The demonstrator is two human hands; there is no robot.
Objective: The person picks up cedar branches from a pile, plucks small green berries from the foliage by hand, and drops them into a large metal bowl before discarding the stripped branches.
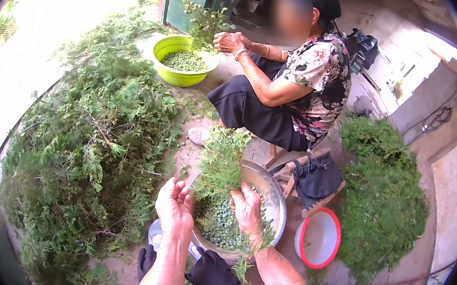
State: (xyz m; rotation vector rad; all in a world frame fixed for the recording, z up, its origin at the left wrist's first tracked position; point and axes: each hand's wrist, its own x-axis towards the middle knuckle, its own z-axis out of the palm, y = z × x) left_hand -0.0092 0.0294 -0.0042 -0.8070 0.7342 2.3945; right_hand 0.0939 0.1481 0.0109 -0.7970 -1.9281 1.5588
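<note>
A leafy evergreen sprig (220, 161) stands over a wide metal basin (279, 203), which holds many small blue-green berries (223, 220) and bits of foliage. My right hand (247, 208) is closed around the sprig's lower end, at the basin's inner right side. Loose foliage (244, 269) hangs by my right wrist. Just left of the basin, my left hand (176, 204) is turned palm up with its fingers loosely curled and apart. Nothing shows in it.
A large heap of cut evergreen branches (93, 156) lies on the left. Opposite, a seated person (318, 79) holds another sprig (205, 23) over a yellow-green basin (179, 77) of berries. At right are a red-rimmed bucket (321, 238), a wooden stool (322, 199) and more greenery (380, 208).
</note>
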